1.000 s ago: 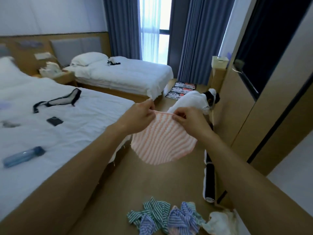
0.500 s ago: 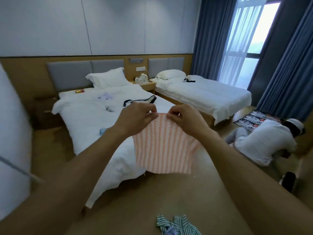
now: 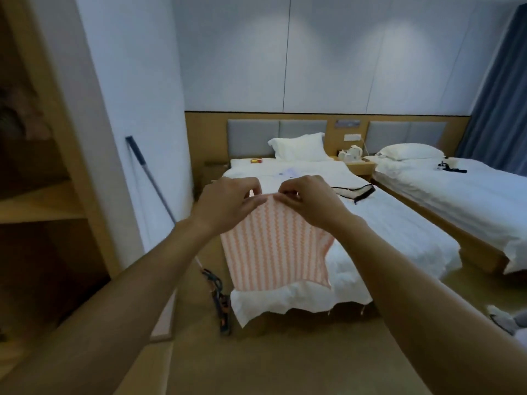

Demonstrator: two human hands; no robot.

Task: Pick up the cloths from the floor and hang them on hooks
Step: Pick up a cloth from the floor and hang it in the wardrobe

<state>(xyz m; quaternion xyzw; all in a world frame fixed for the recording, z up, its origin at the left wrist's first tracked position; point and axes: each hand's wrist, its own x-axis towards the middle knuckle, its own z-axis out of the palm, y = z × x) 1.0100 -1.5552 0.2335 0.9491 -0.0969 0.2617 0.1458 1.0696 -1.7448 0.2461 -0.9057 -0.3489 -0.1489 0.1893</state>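
An orange-and-white striped cloth (image 3: 273,252) hangs in front of me at chest height. My left hand (image 3: 228,203) and my right hand (image 3: 308,201) pinch its top edge side by side, fingertips almost touching. The cloth drops flat below them, in front of the foot of the near bed. No hooks show in this view, and the other cloths on the floor are out of sight.
The near white bed (image 3: 342,232) stands straight ahead, a second bed (image 3: 456,195) to its right. A mop (image 3: 171,223) leans on the white wall (image 3: 128,138) at the left. An open wooden shelf unit (image 3: 42,201) fills the far left. Bare wooden floor (image 3: 271,366) lies below.
My view has swung left from the window side to the headboard wall and the shelf unit. Both hands still hold the striped cloth, now closer together. The floor cloths and the crouching person have left the view.
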